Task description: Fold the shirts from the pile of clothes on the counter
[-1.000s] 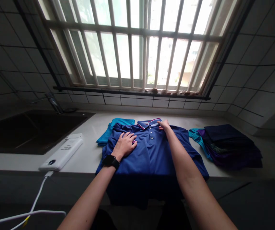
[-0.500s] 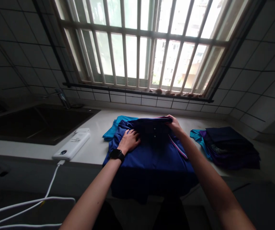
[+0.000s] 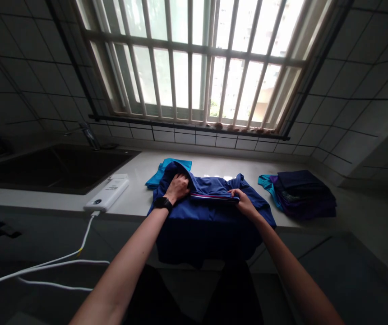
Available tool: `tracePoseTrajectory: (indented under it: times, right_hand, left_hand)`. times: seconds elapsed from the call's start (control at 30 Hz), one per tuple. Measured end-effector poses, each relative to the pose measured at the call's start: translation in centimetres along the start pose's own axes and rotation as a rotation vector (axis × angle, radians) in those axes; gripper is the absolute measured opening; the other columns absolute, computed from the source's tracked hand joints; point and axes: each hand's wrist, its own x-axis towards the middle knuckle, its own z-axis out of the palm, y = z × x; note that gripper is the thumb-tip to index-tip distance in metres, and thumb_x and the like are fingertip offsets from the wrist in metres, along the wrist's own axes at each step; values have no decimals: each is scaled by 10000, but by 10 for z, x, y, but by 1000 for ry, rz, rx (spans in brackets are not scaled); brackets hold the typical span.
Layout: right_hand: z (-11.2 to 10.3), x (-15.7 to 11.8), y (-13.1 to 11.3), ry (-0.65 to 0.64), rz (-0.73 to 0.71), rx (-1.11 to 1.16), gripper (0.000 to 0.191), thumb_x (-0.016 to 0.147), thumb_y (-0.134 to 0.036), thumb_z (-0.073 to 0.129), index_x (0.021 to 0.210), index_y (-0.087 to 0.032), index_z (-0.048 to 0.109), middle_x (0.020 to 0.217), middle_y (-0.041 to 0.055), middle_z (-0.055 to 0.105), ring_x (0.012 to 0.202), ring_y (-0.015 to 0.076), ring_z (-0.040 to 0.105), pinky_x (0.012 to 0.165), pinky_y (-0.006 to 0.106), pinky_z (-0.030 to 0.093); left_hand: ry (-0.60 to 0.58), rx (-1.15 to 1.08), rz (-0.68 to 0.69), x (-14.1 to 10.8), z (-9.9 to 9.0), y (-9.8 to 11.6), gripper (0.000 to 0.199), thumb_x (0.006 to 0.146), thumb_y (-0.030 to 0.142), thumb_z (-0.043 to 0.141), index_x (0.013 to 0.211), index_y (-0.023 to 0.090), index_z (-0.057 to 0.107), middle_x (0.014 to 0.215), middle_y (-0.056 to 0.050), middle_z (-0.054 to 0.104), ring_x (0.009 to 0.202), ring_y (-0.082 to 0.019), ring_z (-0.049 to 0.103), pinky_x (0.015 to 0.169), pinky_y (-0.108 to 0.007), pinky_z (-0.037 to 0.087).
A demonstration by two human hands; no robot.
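A dark blue shirt [image 3: 210,225] lies on the white counter, its lower part hanging over the front edge. Its collar, edged with a red and white stripe, is turned down toward me. My left hand [image 3: 179,186], with a black watch on the wrist, has its fingers curled into the cloth at the shirt's left shoulder. At the right end of the striped collar, my right hand [image 3: 242,201] pinches the fabric. Behind the shirt at the left sits a folded teal cloth [image 3: 160,174], partly covered.
A stack of folded dark clothes [image 3: 302,196] rests on the counter [image 3: 136,180] at the right. To the left are a white power bank [image 3: 108,195] with a cable [image 3: 86,234] and a dark sink [image 3: 58,171]. A barred window is behind.
The collar has come down toward me from the back, with my right hand on it. My left hand has gone from lying spread on the shirt to gripping its shoulder. The view has shifted slightly.
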Motion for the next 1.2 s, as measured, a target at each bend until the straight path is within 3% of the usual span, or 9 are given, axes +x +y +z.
tracePoseTrajectory:
  times: [0.13,0.23,0.33,0.53,0.67,0.83,0.97,1.1,1.2]
  right_hand:
    - [2,3,7,16,-46,29,146,661,-273,559,796,-253,508,1059,60,695,1051,265,646,1012,441,480]
    - [3,3,7,14,-46,26,144,662,-271,537,800,-256,499,1046,57,689,1052,262,653,1010,440,483]
    - [5,5,1,16,-34,14,120,680,-257,508,793,-264,468,1032,47,693,1070,254,657,1012,430,490]
    - [-1,-6,-31,31,-117,-90,147,719,-236,486,850,-265,428,1132,99,692,1089,255,652,1020,409,497]
    - [-3,-52,-38,-22,-146,-264,184,780,-179,478,943,-257,447,1214,117,678,1149,260,644,1039,430,489]
    - [8,-89,-30,-138,-13,-604,320,874,-95,419,1149,-195,548,1384,198,632,1339,336,562,1183,704,287]
    - [10,-69,-33,-142,63,-731,422,928,-79,403,1308,-191,550,1428,204,607,1367,350,538,1164,767,286]
    - [8,-48,-37,-156,130,-807,474,921,-43,401,1353,-183,538,1388,187,633,1306,342,568,1120,815,311]
    - [8,-45,-37,-147,133,-831,468,925,-36,387,1346,-168,544,1404,196,628,1318,359,556,1106,840,304]
  left_hand:
    - [45,-422,-168,-1,-12,3,191,877,196,512,928,172,695,1034,-135,748,1027,-285,675,976,-402,509]
    - [-30,-829,-343,-6,-11,12,198,824,365,702,869,190,622,850,-45,697,793,-218,650,755,-319,528]
    - [32,-959,-471,-9,-10,23,370,627,378,861,747,199,561,710,10,599,684,-177,589,647,-279,472]
    - [265,-1164,-453,-25,-40,25,269,798,442,662,824,185,587,809,-9,638,729,-151,591,686,-258,487]
    - [146,-809,-372,-70,-41,25,183,918,376,564,952,201,605,924,-40,703,870,-206,664,827,-313,541]
    - [-13,-132,-149,-116,-7,43,241,983,155,426,1068,127,650,1072,-198,718,1037,-303,705,976,-431,537]
    - [-90,80,-77,-102,-3,56,360,994,94,350,1174,48,658,1084,-248,708,1071,-325,712,974,-420,542]
    - [-168,47,-138,-74,-10,58,362,997,88,381,1243,66,646,1084,-218,721,1026,-291,724,915,-360,548]
    - [-105,-42,-237,-64,-13,49,235,1014,225,497,1129,127,678,1043,-173,729,979,-277,720,875,-345,550]
